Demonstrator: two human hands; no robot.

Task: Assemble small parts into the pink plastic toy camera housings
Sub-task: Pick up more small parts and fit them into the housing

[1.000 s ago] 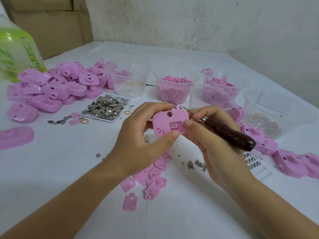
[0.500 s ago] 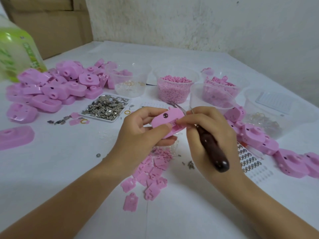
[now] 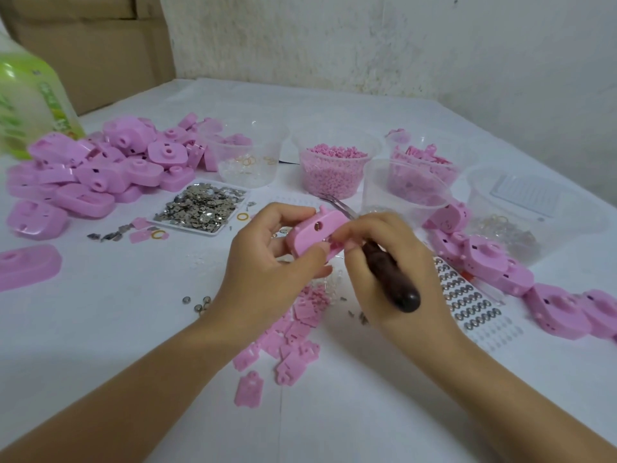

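My left hand (image 3: 267, 269) grips a pink toy camera housing (image 3: 314, 233) above the table's middle, tilted with its small round hole facing up. My right hand (image 3: 394, 262) holds a tool with a dark wooden handle (image 3: 392, 279) and presses its fingertips on the housing's right end. The tool's metal tip (image 3: 337, 205) sticks out beyond the housing. Flat pink plates (image 3: 287, 332) lie scattered on the table under my hands.
A heap of pink housings (image 3: 100, 168) lies at the left, more housings (image 3: 500, 265) at the right. A tray of metal bits (image 3: 203, 208), clear cups (image 3: 334, 168) with pink parts, a sheet of metal rings (image 3: 470, 302) and a green bottle (image 3: 30, 101) surround the work spot.
The housing has tipped from facing me to hole-up. My right hand rolled over it, swinging the dark handle from pointing right to pointing down toward me.
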